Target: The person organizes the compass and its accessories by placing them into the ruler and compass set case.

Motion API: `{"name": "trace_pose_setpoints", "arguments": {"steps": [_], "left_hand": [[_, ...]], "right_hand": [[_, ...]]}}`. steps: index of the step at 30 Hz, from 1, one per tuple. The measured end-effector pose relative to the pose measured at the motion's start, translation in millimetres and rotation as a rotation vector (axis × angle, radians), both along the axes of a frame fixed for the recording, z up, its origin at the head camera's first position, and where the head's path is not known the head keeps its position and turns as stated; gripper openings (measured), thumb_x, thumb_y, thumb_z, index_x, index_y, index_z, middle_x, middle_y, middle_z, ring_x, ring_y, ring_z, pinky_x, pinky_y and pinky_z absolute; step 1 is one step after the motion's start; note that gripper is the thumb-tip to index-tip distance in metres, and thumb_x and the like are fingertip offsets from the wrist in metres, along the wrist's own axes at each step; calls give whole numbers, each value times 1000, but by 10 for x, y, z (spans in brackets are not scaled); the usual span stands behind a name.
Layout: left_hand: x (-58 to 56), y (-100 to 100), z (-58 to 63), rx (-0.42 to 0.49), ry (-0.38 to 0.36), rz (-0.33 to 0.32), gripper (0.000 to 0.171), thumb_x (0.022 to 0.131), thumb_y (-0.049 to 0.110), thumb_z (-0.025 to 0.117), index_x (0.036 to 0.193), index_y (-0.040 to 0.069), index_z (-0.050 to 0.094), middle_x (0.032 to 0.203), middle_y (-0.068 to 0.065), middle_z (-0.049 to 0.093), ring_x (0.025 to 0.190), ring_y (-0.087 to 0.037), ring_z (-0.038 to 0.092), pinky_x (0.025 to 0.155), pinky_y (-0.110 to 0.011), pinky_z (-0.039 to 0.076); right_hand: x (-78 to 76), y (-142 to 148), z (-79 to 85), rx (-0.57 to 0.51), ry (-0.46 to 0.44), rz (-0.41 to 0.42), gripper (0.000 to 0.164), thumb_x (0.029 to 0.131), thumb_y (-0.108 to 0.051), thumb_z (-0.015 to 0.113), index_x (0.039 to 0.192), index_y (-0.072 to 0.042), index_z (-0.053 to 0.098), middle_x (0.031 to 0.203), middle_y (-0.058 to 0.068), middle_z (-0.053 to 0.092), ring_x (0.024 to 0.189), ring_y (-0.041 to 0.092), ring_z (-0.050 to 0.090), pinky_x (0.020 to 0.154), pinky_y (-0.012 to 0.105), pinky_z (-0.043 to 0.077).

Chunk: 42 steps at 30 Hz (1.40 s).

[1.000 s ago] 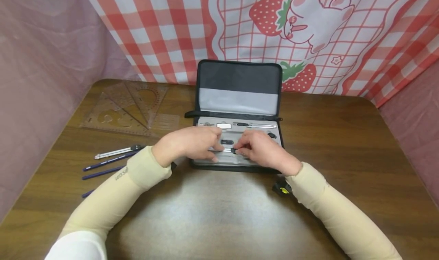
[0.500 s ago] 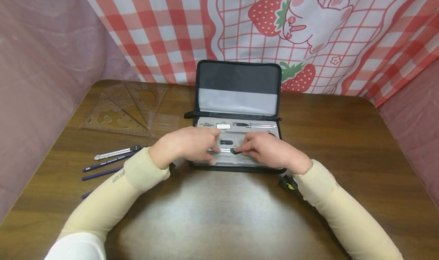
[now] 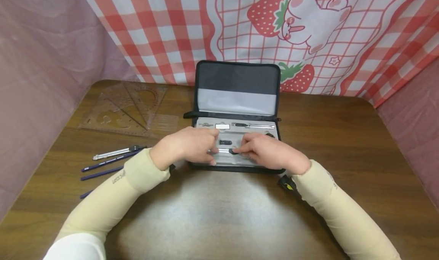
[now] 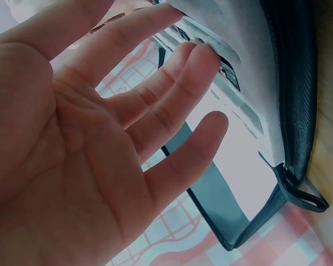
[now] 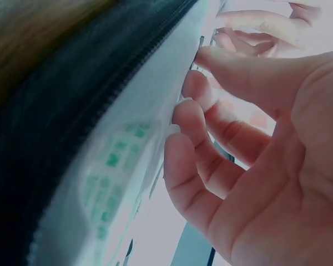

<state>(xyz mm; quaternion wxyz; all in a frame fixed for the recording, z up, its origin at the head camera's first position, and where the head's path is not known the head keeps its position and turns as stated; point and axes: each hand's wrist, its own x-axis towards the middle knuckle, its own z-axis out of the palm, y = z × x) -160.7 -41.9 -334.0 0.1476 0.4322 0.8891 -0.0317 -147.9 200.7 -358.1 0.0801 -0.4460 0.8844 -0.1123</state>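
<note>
A black zip case (image 3: 236,75) stands with its lid up, and its grey insert (image 3: 223,161) faces me in the head view. In a slot of the insert lies a compass (image 3: 224,150), silver legs to the left and black head to the right. My left hand (image 3: 186,145) has its spread fingertips at the legs; in the left wrist view its fingers (image 4: 177,91) reach towards the insert. My right hand (image 3: 267,149) presses a fingertip on the black head, its other fingers (image 5: 194,144) bent against the insert. A small black case (image 3: 225,142) lies between the hands.
The insert also holds a white block (image 3: 222,126), a silver instrument (image 3: 255,126) and a small metal piece (image 3: 205,124). To the left lie clear set squares (image 3: 118,107), another compass (image 3: 114,153) and dark blue pencils (image 3: 103,174). A checked curtain (image 3: 164,31) hangs behind.
My right hand has shifted slightly right and gone from pinching the compass's head to pressing on it. The left hand stays nearly in place.
</note>
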Motion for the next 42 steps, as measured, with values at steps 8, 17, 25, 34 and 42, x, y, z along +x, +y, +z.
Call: {"name": "trace_pose_setpoints", "arguments": {"steps": [8,17,25,34,42], "left_hand": [[-23,-59,0,31,-12,4,26,80,51,62,87,26,69,97,7,44,82,-9,48,67,-33,44],[-99,-624,-45,179,-8,-46,31,87,39,59,111,22,66,107,7,55,91,-7,53,77,-32,46],[-107,-1618,-63,115,29,167,37,84,33,65,115,13,64,115,-8,57,104,-28,55,84,-47,44],[-48,-1972,-138,48,40,305,38,80,37,68,109,13,63,106,-5,57,95,-26,57,76,-49,45],[-58,-1969,-195,60,-6,307,20,79,27,70,81,17,52,82,4,49,71,-13,48,63,-36,43]], "right_hand": [[-1,-22,-12,-30,-25,-4,34,87,-13,60,121,-17,61,90,-7,47,81,7,45,70,24,41],[31,21,-46,-43,-69,-45,36,88,-16,60,124,-17,58,91,-9,46,84,9,43,72,25,40],[-14,39,-57,-80,-70,-21,35,86,-9,60,121,-15,60,88,-8,46,82,9,43,72,25,40],[-16,16,-82,-97,-52,17,37,86,-5,59,122,-15,59,87,-6,46,79,9,42,70,26,40],[-30,46,-78,-97,-58,17,37,86,-3,57,122,-15,59,86,-6,47,76,9,42,68,25,40]]}}
